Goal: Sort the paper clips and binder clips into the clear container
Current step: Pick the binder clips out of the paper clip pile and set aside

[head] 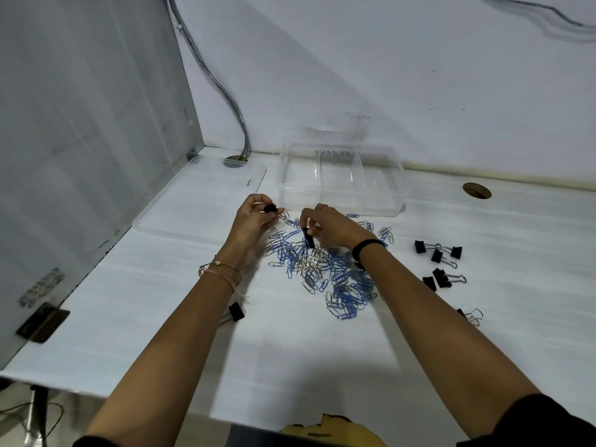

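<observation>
Pinching a black binder clip just above the heap of blue and silver paper clips, the right hand has its fingers closed on it. Left hand grips a second black clip in closed fingers, near the clear container, which sits on the white table beyond the heap. More binder clips lie scattered to the right, one lone clip beside the left forearm.
</observation>
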